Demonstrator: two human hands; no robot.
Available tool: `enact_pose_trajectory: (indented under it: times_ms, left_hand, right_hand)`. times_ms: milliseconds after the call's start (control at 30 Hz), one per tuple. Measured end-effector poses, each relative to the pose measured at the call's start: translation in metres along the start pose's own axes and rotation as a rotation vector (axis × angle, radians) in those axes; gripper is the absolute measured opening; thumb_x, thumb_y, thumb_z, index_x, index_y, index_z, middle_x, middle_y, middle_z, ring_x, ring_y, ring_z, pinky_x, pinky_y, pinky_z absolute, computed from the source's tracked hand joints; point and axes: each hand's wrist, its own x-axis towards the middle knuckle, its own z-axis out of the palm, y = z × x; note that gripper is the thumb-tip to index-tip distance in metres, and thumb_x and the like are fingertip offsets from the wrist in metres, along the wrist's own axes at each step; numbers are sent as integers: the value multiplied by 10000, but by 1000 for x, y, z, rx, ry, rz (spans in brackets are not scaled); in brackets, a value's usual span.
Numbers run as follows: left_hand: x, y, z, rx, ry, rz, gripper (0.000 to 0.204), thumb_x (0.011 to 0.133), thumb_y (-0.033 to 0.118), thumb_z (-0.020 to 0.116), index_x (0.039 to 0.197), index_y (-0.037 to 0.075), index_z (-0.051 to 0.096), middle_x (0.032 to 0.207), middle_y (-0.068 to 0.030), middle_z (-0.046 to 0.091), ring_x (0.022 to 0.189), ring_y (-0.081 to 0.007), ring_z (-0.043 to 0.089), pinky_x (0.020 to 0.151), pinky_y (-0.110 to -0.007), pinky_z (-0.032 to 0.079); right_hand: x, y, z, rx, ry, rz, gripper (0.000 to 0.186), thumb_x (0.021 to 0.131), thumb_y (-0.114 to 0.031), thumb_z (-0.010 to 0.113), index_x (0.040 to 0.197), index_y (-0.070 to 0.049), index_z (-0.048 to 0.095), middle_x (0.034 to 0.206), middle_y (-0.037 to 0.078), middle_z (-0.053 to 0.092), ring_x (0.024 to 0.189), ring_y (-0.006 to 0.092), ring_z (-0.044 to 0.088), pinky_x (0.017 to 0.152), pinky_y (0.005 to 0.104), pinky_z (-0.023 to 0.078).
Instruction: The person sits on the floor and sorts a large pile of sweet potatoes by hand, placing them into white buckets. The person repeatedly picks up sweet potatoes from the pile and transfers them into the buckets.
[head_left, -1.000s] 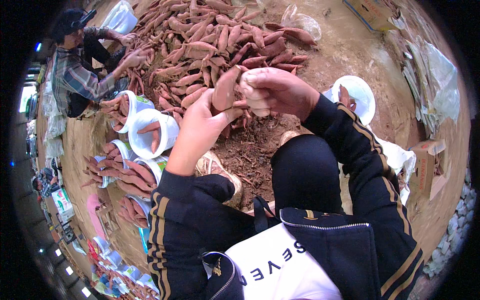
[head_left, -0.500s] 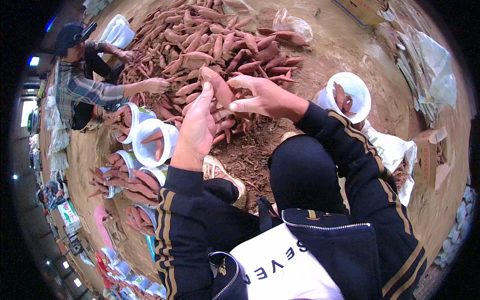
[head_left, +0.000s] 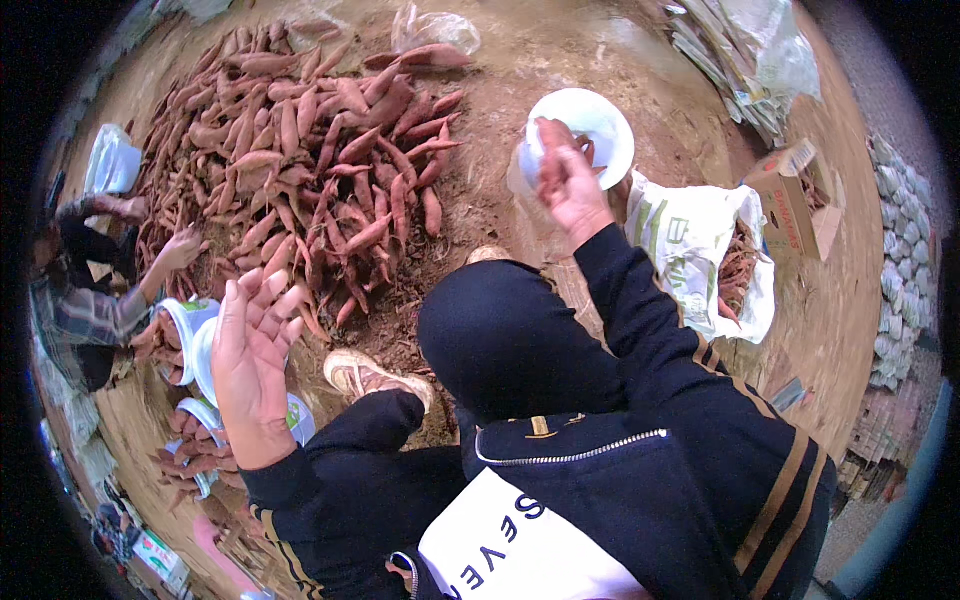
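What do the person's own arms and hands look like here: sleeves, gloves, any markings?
Both hands, left hand and right hand, are bare, with no gloves. Both arms wear long dark navy-black sleeves, the right sleeve with tan stripes running along it and the left sleeve with similar stripes near its lower part.

Farm sorting yard, bare dirt ground [head_left: 560, 70], heaped sweet potatoes [head_left: 310, 160], white buckets [head_left: 590, 130], sacks [head_left: 690, 250]

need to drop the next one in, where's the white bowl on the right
In the head view the round white plastic bowl sits on the dirt floor at upper right, just beyond the right hand, beside the white sack.
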Motion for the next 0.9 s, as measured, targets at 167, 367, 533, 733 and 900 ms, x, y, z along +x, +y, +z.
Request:
enact_pose_trajectory:
  times_ms: [167,367,533,733,900]
  left_hand:
    - [-4,4,2,36,9,38,381,975,325,413,1189,16,476,1130,-130,581,978,-200,591,806,-313,478]
    - [-8,13,14,21,117,99,351,960,287,452,1160,2,497,1072,-128,599,929,-185,596,772,-287,463]
    - [-10,10,13,37,136,88,375,954,307,463,1170,1,485,1114,-147,578,964,-207,587,795,-302,459]
    - [-6,12,0,46,169,63,379,950,312,469,1169,4,488,1109,-143,583,970,-206,588,806,-303,454]
    - [-8,15,-1,41,164,91,335,957,279,461,1147,6,505,1095,-138,590,952,-189,592,795,-291,454]
  right_hand:
    - [9,18,26,-316,38,-44,168,860,-201,597,984,-89,576,806,-22,596,636,68,544,503,207,435]
    - [44,131,88,-1460,-566,155,336,818,-241,629,1078,-39,562,876,59,614,729,121,603,544,272,493]
    - [109,198,91,-2057,-710,-794,318,809,-140,514,1123,-106,548,1146,205,524,861,354,621,709,448,515]
    - [126,200,71,-2366,-858,-1053,136,813,-164,529,942,-124,551,919,94,548,815,261,628,610,389,515]
    - [91,178,30,-2232,-801,-680,310,693,-251,673,952,-107,583,889,125,577,725,319,624,658,423,508]
